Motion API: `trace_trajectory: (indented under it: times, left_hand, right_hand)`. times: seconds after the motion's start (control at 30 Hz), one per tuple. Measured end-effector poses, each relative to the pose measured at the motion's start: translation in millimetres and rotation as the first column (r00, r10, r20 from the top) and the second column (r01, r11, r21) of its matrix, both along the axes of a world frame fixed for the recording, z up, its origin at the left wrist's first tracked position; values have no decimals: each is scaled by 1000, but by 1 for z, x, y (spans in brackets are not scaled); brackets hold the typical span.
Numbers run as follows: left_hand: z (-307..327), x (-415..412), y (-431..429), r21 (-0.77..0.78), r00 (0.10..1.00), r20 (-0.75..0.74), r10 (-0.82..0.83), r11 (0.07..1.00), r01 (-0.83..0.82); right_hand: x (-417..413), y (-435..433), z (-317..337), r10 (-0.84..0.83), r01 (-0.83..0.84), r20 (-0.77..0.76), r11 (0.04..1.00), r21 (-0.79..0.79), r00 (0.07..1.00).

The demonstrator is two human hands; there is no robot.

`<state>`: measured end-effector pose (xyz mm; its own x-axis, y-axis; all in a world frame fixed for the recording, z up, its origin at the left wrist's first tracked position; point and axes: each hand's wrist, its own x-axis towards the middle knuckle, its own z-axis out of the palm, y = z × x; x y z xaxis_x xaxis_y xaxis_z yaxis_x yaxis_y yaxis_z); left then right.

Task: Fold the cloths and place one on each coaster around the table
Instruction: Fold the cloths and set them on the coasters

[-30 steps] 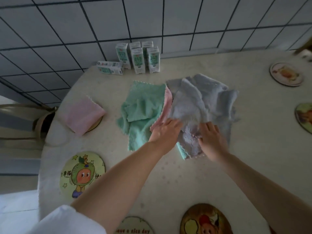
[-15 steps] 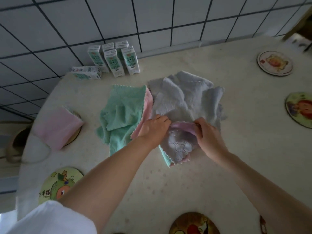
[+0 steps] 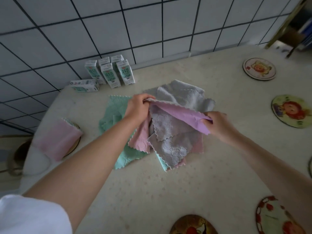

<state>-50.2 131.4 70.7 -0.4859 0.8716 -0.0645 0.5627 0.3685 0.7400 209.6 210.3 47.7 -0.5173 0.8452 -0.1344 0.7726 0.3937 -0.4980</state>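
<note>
Head view. Left hand [image 3: 137, 109] pinches one corner of a purple cloth [image 3: 182, 115]; right hand [image 3: 217, 124] grasps the opposite end. The cloth is stretched between them, raised just above a loose pile [image 3: 170, 141] of grey, pink and green cloths at mid-desk [image 3: 168, 183]. A folded pink cloth [image 3: 58, 141] lies on a coaster [image 3: 76, 142] at the desk's left edge. Four bare coasters: far right [image 3: 259, 69], right [image 3: 291, 113], near right [image 3: 276, 217], near edge [image 3: 192, 225]. Milk cartons [image 3: 109, 71] stand by the tiled wall [image 3: 152, 27], one lying flat beside them.
</note>
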Motion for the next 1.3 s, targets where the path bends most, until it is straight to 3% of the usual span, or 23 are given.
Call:
trace_trajectory:
  times: [0.1,0.2,0.3,0.4,0.5,0.63,0.97,1.3]
  left_hand:
    - [19,-6,1,101,998,-54,26,995,-20]
    - [39,-20,-9,205,993,-118,5,979,19]
    - [66,-33,-37,270,950,-311,6,959,83]
    - [86,-51,-78,322,899,-436,30,939,125]
    - [93,-73,-132,273,887,-457,61,959,75]
    - [87,-80,-222,223,851,-519,75,974,50]
    - [-3,-47,-419,13,927,-370,65,998,-64]
    - [-65,24,-523,-99,961,-261,89,988,-119]
  right_hand:
    - [-11,1,30,-69,67,-91,997,-24,993]
    - [-26,-5,57,-102,112,-160,992,52,982]
    - [-42,-18,82,-96,119,-225,989,88,970]
    - [-56,-39,95,29,4,-267,993,121,963]
    - [-69,-69,96,213,-174,-272,972,160,938]
    - [-87,-122,91,325,-303,-263,945,121,908]
    - [-80,-262,26,532,-539,-143,842,-11,834]
    - [-23,-336,-26,668,-654,2,729,-202,744]
